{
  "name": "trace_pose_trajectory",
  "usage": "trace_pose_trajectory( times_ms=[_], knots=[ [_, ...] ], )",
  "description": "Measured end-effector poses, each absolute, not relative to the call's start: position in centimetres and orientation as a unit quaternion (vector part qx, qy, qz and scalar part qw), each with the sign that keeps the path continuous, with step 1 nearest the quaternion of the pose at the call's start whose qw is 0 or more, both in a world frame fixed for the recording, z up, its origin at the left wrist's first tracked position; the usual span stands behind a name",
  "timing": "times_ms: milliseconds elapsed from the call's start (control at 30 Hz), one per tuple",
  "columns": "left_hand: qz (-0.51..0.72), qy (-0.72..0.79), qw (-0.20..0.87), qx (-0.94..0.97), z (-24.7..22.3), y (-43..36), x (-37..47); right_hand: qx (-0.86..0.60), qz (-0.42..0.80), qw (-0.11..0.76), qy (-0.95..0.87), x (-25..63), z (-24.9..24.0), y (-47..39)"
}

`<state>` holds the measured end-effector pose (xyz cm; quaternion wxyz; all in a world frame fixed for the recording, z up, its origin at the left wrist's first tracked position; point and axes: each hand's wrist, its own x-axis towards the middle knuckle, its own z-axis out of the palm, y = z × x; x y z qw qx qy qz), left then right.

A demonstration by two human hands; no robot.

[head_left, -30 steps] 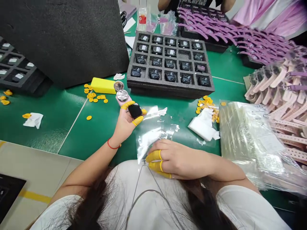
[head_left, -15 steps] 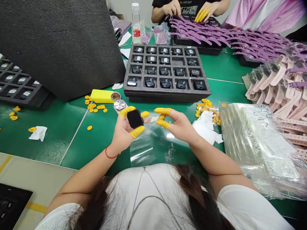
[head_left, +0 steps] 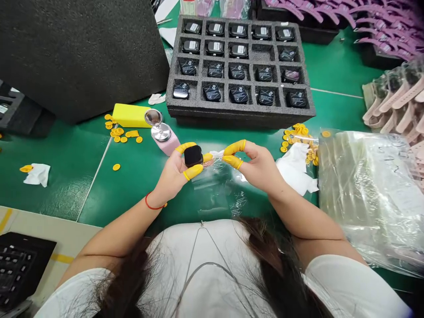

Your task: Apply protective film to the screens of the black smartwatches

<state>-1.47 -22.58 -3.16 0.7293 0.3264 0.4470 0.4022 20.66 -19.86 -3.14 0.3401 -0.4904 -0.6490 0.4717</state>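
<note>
My left hand [head_left: 172,176], with yellow finger cots on its fingertips, grips a smartwatch body [head_left: 193,156] by its edges. The square black screen faces up. To the right of it, my right hand [head_left: 260,170] has its yellow-capped thumb and index finger pinched on a small white wipe [head_left: 217,154]. The wipe's other end reaches the fingertips of my left hand beyond the watch. Beneath the hands, clear film sheets [head_left: 215,194] with white print lie on the green table [head_left: 132,194]. A pink pump bottle [head_left: 167,143] with its metal lid up stands just behind my left hand.
A black foam tray [head_left: 240,110] of watch bodies stands ahead, one compartment vacant. A tall black foam board [head_left: 82,57] leans at left beside a yellow block [head_left: 130,115]. Loose finger cots [head_left: 300,129], white wipes [head_left: 294,170] and plastic bags [head_left: 364,190] lie right; straps [head_left: 397,97] lie beyond.
The view has tipped downward, so the co-worker's hands are out of sight. My right fingertips have closed on the white wipe, while my left hand keeps hold of the smartwatch body.
</note>
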Motion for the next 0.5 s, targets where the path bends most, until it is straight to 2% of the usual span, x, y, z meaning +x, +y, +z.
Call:
trace_pose_trajectory(
  times_ms=[233, 400, 500],
  knots=[
    [0.289, 0.509, 0.699, 0.41, -3.2, -22.8, -0.9, -0.471, 0.607, 0.351, -0.535, 21.5, -1.6, -19.2],
    [0.243, 0.476, 0.689, 0.49, -3.0, -23.5, -0.6, -0.46, 0.756, 0.297, -0.358, 20.1, -3.1, -19.5],
    [0.242, 0.463, 0.684, 0.509, -2.9, -23.8, -0.6, -0.45, 0.787, 0.272, -0.323, 19.3, -3.6, -19.8]
  ],
)
